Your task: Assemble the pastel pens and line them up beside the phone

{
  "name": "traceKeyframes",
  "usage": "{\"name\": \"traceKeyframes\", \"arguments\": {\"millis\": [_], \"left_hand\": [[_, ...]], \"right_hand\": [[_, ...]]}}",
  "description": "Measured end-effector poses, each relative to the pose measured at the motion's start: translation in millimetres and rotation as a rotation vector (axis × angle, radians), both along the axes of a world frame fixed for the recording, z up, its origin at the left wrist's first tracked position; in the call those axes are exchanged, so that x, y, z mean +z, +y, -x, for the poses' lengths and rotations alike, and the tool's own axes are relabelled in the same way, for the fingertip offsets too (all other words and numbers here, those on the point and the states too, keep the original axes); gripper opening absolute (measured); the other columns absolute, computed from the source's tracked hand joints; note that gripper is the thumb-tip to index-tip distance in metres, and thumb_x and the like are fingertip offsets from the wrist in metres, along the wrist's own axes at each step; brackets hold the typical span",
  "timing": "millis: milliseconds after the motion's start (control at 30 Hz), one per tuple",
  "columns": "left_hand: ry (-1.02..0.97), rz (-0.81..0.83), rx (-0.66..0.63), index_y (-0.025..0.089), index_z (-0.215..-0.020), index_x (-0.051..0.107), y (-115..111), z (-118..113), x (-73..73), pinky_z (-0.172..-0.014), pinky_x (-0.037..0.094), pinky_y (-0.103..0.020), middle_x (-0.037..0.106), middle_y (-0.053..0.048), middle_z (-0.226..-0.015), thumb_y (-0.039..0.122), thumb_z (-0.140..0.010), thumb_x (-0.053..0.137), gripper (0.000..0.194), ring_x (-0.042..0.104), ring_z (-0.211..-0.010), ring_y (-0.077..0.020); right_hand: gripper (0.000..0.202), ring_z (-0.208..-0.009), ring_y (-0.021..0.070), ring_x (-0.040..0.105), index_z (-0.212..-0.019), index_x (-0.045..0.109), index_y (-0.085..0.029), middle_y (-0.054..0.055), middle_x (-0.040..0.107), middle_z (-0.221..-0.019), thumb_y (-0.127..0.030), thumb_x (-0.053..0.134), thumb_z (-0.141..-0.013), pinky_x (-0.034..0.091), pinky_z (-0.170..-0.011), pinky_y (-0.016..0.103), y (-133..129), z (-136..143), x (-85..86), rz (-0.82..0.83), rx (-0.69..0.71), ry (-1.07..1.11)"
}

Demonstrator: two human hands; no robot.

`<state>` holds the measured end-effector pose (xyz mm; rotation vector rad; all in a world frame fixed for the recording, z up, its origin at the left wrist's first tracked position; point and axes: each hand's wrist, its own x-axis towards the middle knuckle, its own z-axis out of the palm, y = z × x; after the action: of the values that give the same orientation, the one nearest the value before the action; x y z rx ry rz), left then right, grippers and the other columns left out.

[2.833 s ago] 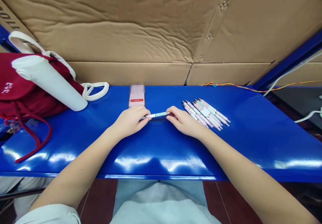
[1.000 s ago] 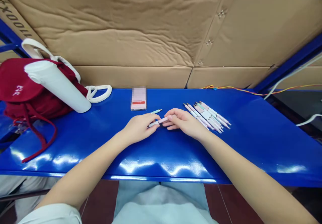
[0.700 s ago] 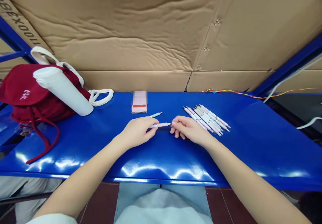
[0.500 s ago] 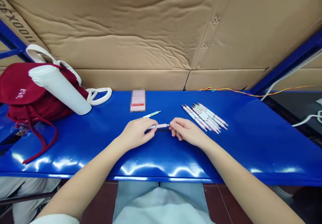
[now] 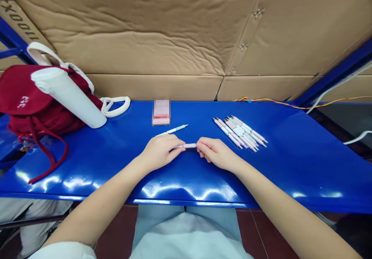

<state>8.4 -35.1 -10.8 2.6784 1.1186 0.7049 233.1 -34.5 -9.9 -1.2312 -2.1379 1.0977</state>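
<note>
Between my two hands a pink and white pen (image 5: 190,145) lies level just above the blue table (image 5: 186,173). My left hand (image 5: 160,151) is closed round its white barrel. The fingers of my right hand (image 5: 214,150) pinch the pen's tip end, which they hide. Behind my left hand a green and white pen (image 5: 176,129) rests on the table, its near end partly covered by the hand. To the right of my right hand lies a pile of pens (image 5: 240,133) in pink, white and green, tips pointing away from me.
A phone-like card in a clear case (image 5: 161,112) lies at the back of the table. On the left are a red bag (image 5: 49,111) and a white bottle (image 5: 69,98) leaning on it. Coloured wires (image 5: 267,102) run along the back right, before a cardboard wall (image 5: 145,53).
My right fingers have moved onto the pen's tip, which showed before and is now covered. The view has shifted slightly, and more of the green pen shows.
</note>
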Motion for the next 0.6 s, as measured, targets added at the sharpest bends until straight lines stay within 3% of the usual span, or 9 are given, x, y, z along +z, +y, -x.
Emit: {"name": "traceKeyframes", "arguments": {"millis": [200,467,600], "left_hand": [[-0.029,0.001,-0.023,0.022,-0.098,0.066,0,2,-0.9,-0.076,0.048,-0.027,0.07,-0.002,-0.093,0.031,-0.091,0.047,0.023,0.063,-0.085,-0.0158],[0.051,-0.015,0.015,0.023,-0.101,0.066,9,1,-6.1,-0.077,0.049,-0.027,0.07,-0.001,-0.097,0.031,-0.092,0.043,0.026,0.063,-0.089,-0.0166],[0.06,-0.027,0.029,0.023,-0.103,0.065,10,-1,-7.3,-0.081,0.049,-0.028,0.069,0.0,-0.1,0.032,-0.092,0.045,0.025,0.063,-0.091,-0.0164]], "right_hand": [[0.028,-0.063,0.0133,0.055,-0.072,0.054,-0.019,0.001,0.059,-0.067,-0.028,0.039,-0.092,0.04,-0.062,0.024,3,-2,-7.8,-0.337,0.074,-0.081],[0.016,-0.086,0.0193,0.055,-0.097,0.059,-0.019,0.008,0.06,-0.091,-0.029,0.05,-0.089,0.042,-0.077,0.033,13,-4,-13.7,-0.519,0.076,-0.141],[0.021,-0.085,0.0196,0.053,-0.087,0.06,-0.019,0.007,0.059,-0.087,-0.028,0.043,-0.092,0.041,-0.08,0.036,16,-3,-13.9,-0.522,0.01,-0.16]]}}
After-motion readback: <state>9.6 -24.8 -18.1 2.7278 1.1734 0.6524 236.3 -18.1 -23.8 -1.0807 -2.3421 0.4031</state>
